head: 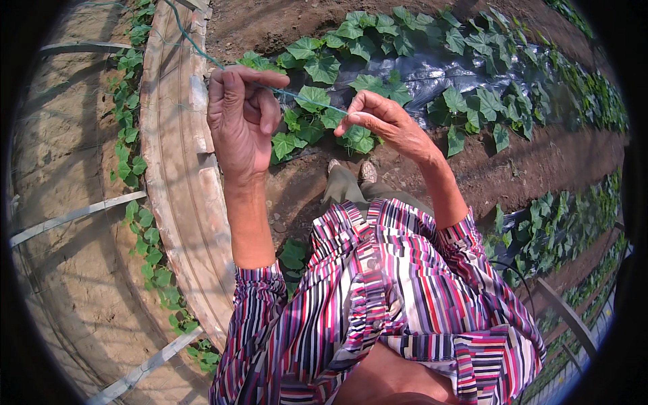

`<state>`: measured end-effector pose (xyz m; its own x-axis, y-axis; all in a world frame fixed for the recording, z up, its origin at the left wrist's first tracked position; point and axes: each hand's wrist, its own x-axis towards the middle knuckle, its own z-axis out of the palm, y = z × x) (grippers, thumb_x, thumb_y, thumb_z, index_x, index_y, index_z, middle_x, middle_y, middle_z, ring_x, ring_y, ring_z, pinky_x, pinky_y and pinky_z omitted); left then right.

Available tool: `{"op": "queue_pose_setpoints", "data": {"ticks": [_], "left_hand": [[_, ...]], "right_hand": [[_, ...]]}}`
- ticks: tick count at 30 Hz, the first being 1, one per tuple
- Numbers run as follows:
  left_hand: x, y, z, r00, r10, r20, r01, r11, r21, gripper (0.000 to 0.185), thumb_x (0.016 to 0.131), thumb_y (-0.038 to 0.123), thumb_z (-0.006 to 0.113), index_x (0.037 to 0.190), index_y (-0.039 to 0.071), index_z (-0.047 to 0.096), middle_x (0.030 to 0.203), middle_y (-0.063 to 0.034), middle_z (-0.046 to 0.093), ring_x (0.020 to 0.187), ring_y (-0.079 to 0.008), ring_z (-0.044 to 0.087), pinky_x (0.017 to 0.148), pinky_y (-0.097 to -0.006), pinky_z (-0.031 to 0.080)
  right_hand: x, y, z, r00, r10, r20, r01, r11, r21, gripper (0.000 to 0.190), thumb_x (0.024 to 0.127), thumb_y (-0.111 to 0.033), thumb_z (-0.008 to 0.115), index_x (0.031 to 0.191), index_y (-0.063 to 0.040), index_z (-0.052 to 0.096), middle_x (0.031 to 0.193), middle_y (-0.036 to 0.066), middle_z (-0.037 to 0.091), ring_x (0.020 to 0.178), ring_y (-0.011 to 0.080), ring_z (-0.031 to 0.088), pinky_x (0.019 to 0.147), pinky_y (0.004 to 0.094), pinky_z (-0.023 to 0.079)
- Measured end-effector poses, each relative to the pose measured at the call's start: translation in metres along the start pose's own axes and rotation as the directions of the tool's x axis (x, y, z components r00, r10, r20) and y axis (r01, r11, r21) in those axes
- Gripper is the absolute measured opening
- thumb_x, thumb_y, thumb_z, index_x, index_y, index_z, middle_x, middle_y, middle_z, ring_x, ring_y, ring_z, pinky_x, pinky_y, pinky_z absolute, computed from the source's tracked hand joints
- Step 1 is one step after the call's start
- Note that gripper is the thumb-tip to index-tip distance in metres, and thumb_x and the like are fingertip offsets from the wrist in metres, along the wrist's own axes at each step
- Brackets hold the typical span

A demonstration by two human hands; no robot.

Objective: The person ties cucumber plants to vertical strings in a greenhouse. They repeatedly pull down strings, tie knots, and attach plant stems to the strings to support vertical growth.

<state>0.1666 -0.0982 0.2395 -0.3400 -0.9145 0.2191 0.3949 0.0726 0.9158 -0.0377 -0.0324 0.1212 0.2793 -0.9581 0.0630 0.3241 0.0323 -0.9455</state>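
A thin blue-green twine (304, 98) runs from the top left edge to my left hand and on across to my right hand. My left hand (244, 119) is raised at the upper left, palm partly turned up, with the twine passing behind or between its curled fingers. To the right and a little lower, my right hand (377, 121) pinches the twine between thumb and forefinger. Below and beyond both hands stand leafy cucumber-like vine plants (314, 109), growing beside silvery plastic mulch film (430, 76).
A curved, ridged pale walkway or ledge (177, 152) passes on the left. Metal bars (76, 217) and more vines (152, 243) lie beyond it. Brown soil (536, 157) separates planted rows on the right, with a slanted metal bar (567, 314) at lower right.
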Motion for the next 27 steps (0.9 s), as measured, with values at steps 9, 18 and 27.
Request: {"op": "queue_pose_setpoints", "data": {"ticks": [9, 18, 27], "left_hand": [[0.022, 0.134, -0.127, 0.917, 0.321, -0.237, -0.354, 0.929, -0.112, 0.025, 0.102, 0.027, 0.054, 0.099, 0.003, 0.057, 0.078, -0.0028, 0.049, 0.054, -0.0103, 0.034, 0.051, -0.0245, 0.032], [-0.021, -0.013, -0.059, 0.946, 0.001, -0.323, 0.127, 0.918, 0.376, 0.018, 0.098, 0.017, 0.064, 0.109, 0.004, 0.057, 0.081, -0.0021, 0.062, 0.06, -0.0063, 0.05, 0.052, -0.0193, 0.038], [-0.066, -0.12, -0.016, 0.861, -0.503, -0.071, 0.394, 0.574, 0.717, 0.031, 0.103, 0.03, 0.054, 0.115, 0.002, 0.061, 0.07, 0.0035, 0.049, 0.066, -0.005, 0.044, 0.061, -0.0235, 0.039]], "right_hand": [[-0.039, 0.052, -0.091, 0.968, 0.248, -0.028, -0.249, 0.968, -0.016, 0.024, 0.102, -0.031, 0.056, 0.094, -0.008, 0.056, 0.077, -0.006, 0.052, 0.07, 0.0036, 0.044, 0.062, 0.0203, 0.035], [-0.027, 0.068, -0.065, 0.943, 0.268, -0.195, -0.303, 0.935, -0.183, 0.028, 0.098, -0.033, 0.06, 0.091, -0.007, 0.053, 0.075, -0.004, 0.043, 0.069, 0.0076, 0.037, 0.06, 0.0258, 0.033], [-0.021, 0.072, -0.022, 0.984, 0.146, -0.1, -0.172, 0.924, -0.342, 0.034, 0.099, -0.035, 0.061, 0.095, -0.001, 0.054, 0.076, 0.001, 0.049, 0.074, 0.0096, 0.043, 0.064, 0.0292, 0.038]]}}
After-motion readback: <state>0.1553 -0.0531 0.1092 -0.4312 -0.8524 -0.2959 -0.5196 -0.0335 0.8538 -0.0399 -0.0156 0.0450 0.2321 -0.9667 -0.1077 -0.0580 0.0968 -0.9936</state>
